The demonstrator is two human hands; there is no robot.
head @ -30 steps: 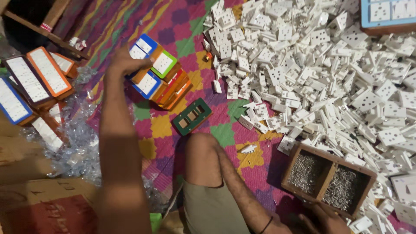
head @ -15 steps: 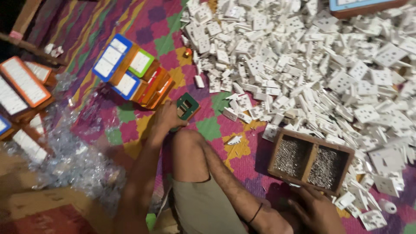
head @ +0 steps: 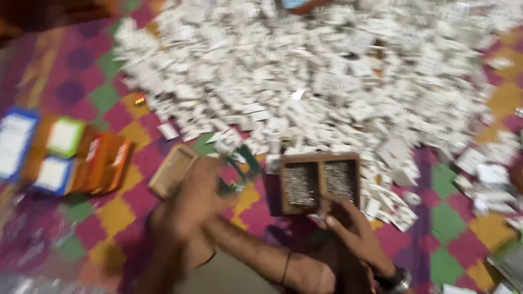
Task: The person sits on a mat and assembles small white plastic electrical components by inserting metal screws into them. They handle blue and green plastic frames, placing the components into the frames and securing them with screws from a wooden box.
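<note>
We see the left hand (head: 199,198) now closed around a green frame (head: 242,169), which half a second ago lay on the mat; so it's picked up. A small brown block (head: 171,170) sits at 9 o'clock of that hand, touching or just beside it, blur hides which. The right hand (head: 354,228) grips the near edge of the wooden two-compartment box (head: 318,184), fingers curled on its rim; the box has come in closer to the knees. The pile of white plastic parts (head: 327,81) fills 12 to 3 o'clock and crowds the box's far and right edges. Open mat (head: 447,218) shows at 4 o'clock. Coloured cartons (head: 65,158) sit at 9 o'clock, well apart from the pile.
</note>
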